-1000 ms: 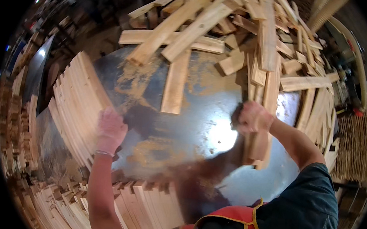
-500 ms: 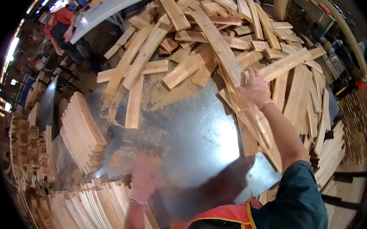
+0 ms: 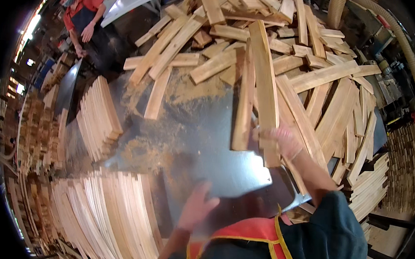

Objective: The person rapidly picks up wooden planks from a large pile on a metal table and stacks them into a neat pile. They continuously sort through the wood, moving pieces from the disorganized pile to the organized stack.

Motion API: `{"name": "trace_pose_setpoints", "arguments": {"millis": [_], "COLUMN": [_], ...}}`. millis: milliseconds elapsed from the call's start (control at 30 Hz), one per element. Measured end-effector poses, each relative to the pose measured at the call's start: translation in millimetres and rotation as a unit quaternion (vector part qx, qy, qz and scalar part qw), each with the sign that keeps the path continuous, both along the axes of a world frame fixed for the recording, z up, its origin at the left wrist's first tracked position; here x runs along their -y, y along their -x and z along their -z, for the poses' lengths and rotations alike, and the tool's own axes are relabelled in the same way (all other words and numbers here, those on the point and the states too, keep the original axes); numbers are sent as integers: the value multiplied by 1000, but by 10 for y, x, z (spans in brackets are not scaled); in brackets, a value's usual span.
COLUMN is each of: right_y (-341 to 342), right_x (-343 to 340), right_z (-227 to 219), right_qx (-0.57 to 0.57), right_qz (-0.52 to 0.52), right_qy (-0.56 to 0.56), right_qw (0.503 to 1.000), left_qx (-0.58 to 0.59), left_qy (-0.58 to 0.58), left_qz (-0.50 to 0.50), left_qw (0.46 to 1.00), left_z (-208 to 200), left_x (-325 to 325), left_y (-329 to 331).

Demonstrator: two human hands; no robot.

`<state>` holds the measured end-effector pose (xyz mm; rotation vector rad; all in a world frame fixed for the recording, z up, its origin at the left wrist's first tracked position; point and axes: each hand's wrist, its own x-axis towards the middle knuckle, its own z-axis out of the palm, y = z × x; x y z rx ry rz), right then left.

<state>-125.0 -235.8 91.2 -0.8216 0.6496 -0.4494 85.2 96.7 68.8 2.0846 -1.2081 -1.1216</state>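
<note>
My right hand (image 3: 282,142) is closed around the near end of a long wooden board (image 3: 264,75), whose far end reaches over the heap. Close along its left side a second board (image 3: 244,108) stretches to the bare metal tabletop (image 3: 201,143); whether my fingers also touch it cannot be made out. My left hand (image 3: 198,207) is slightly blurred over the near part of the table, thumb and fingers apart, holding nothing. Beside it, at the near left, stands a row of boards on edge (image 3: 115,214).
A loose heap of boards (image 3: 221,63) covers the far and right table. Another neat stack (image 3: 100,117) stands at the left edge. A person in a red shirt (image 3: 87,20) stands at the far left. A ribbed hose (image 3: 405,52) and machinery are at the far right.
My right hand has drawn a board nearer, swinging it more upright in view, with another board now alongside. My left hand has moved right, away from the near row.
</note>
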Motion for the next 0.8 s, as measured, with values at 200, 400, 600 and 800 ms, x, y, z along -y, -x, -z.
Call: {"name": "trace_pose_setpoints", "arguments": {"millis": [200, 400, 600, 800], "right_y": [0, -10, -171, -1307], "right_x": [-2053, -3085, -3186, -636], "right_z": [473, 265, 232, -1003], "right_qx": [-22, -44, -93, 55], "right_qz": [-197, -317, -324, 14], "right_qy": [-55, -230, -8, 228], "right_qw": [979, 919, 942, 972], "left_qx": [-499, -369, -352, -375], "left_qy": [108, 8, 138, 159], "left_qz": [-260, -251, -297, -359], "left_qw": [820, 895, 877, 840], "left_z": [396, 603, 250, 178], "left_x": [315, -356, -1028, -1742], "left_y": [288, 193, 232, 181]}}
